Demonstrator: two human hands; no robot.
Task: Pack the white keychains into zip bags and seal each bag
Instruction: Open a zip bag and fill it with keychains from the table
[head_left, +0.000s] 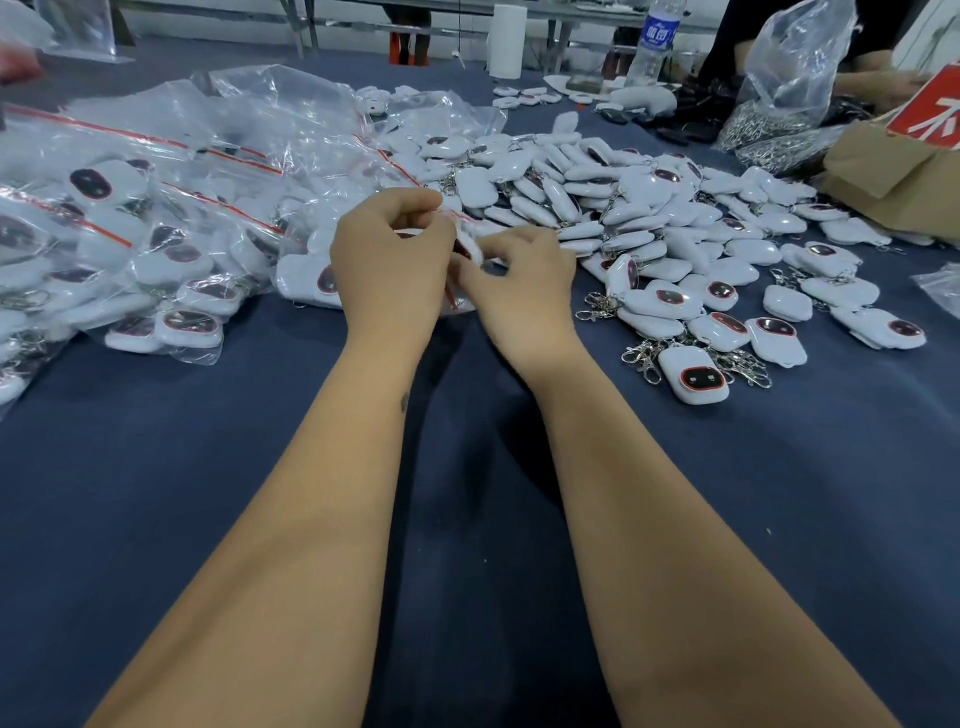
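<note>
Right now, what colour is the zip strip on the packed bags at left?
Red, on clear plastic packed bags; the zip strip shows best in the head view.

Over a dark blue table (208, 519), the left hand (387, 260) and right hand (519, 280) meet, fingers curled, pinching a small zip bag (465, 244) between them (its contents mostly hidden). Right of the hands spreads a loose heap of white keychains (649, 223); left of them lie filled bags (130, 234) with red seal strips. Beyond the heap stands a water bottle (652, 41).
</note>
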